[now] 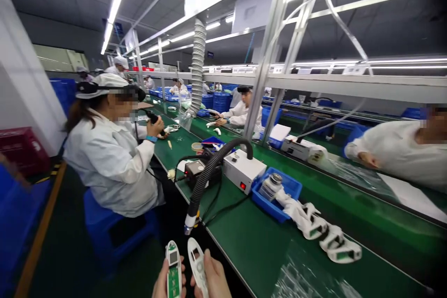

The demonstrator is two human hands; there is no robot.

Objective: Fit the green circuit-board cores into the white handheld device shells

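Observation:
At the bottom of the head view my left hand (161, 284) is closed around a white housing half with a green circuit board (172, 274) and a small dark screen. Beside it my right hand (215, 277) grips a white cover half (196, 260) with a window opening near its top. The two halves are held upright side by side, a small gap apart. Just above them hangs the metal tip of a black ribbed hose (200, 191). On the bench to the right lie several white housings (340, 244), some with green boards showing.
A blue tray (256, 200) holds a metal-topped bottle (271, 185). Behind the hose stands a white box with a red switch (242, 172). Clear plastic bags (303, 274) lie at the near right. A co-worker (111, 158) sits on a blue stool at left; others sit across the bench.

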